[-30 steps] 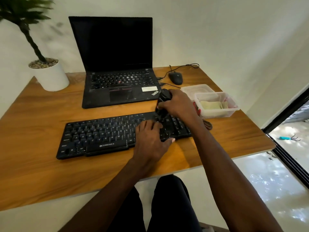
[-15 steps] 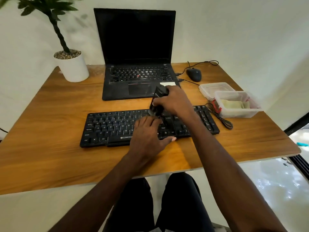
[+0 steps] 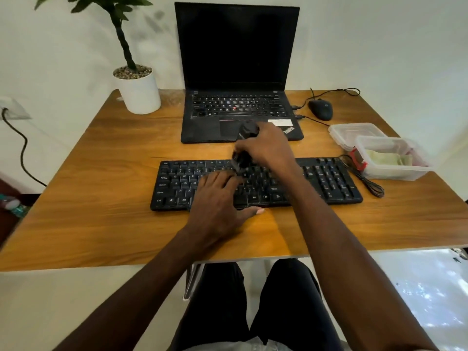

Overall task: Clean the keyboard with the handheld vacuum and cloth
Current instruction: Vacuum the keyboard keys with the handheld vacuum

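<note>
I log the left hand (image 3: 217, 198) lying flat, fingers straight, steadying the black keyboard (image 3: 255, 183) at the desk's middle. Right hand (image 3: 266, 148) grips the handheld vacuum (image 3: 244, 148), nozzle on the upper-middle keys. Vacuuming looks midway; the cloth (image 3: 387, 158), in its container (image 3: 395, 173), looks untouched, so 1 wipe remains.

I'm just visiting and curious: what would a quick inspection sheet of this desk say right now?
Surface: wooden desk, bare wood at the front.
Job's things: black keyboard lies flat; small black vacuum stands nozzle-down on its keys; cloth sits in an open plastic box.
Clutter: open laptop, screen dark; mouse; potted plant; box lid.
Grips: right hand holds the vacuum; left hand rests flat on the keys.
Cables: coiled black cord beside the keyboard; mouse cable.
Surroundings: white wall; wall socket with a plugged lead.
</note>
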